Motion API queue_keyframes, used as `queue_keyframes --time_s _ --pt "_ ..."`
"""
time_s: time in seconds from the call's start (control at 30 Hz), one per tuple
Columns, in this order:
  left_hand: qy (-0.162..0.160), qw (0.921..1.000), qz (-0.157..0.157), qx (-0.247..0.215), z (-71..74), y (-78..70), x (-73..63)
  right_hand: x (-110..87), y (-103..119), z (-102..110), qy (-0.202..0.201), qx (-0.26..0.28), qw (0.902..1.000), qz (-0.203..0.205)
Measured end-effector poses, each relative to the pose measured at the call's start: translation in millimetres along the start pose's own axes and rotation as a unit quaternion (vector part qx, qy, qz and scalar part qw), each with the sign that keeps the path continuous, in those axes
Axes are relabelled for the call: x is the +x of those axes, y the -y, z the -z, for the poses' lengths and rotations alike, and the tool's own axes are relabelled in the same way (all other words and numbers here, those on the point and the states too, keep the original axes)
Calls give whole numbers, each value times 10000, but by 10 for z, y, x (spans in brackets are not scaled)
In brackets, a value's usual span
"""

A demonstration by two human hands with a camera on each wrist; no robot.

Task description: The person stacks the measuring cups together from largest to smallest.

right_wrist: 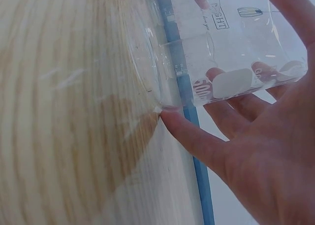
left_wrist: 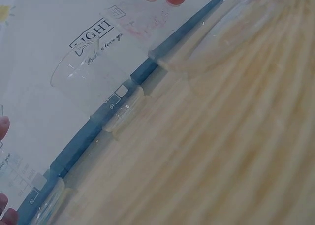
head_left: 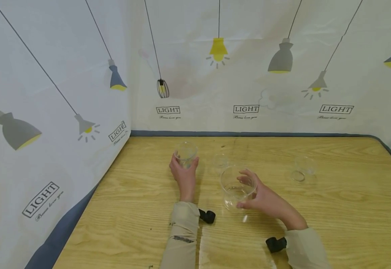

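In the head view my left hand (head_left: 184,172) grips a small clear glass beaker (head_left: 186,150) from the near side, thumb and fingers around it. My right hand (head_left: 264,198) holds a larger beaker (head_left: 230,192), its thumb at the near side and its fingers around the far side. White "500" print shows on this larger beaker (right_wrist: 236,82) in the right wrist view. Another small beaker (head_left: 221,162) stands on the table between and behind the two. The left wrist view has this middle beaker (left_wrist: 93,92), with left-hand fingertips (left_wrist: 4,126) at the edge.
Farther right on the wooden table (head_left: 350,209) is one more clear glass vessel (head_left: 304,166). A white fabric wall (head_left: 195,86) printed with lamps borders the back and left. A pale strip (head_left: 232,250) lies on the near tabletop, between the forearms.
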State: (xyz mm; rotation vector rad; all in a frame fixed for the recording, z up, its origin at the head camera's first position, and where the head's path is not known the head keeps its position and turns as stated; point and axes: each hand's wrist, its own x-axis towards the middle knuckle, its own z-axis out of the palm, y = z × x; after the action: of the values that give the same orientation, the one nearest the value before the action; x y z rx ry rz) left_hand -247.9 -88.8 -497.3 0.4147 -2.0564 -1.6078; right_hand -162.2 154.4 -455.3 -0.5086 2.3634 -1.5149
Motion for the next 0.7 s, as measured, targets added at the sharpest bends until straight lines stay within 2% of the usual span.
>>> queue_keyframes --time_s 0.43,0.7 --pt "10 9999 71 -87 20 18 -10 -12 -1 -24 -6 41 10000 -47" --pt "0 9998 -73 -182 11 11 2 -1 -3 -2 -24 -8 10000 -24"
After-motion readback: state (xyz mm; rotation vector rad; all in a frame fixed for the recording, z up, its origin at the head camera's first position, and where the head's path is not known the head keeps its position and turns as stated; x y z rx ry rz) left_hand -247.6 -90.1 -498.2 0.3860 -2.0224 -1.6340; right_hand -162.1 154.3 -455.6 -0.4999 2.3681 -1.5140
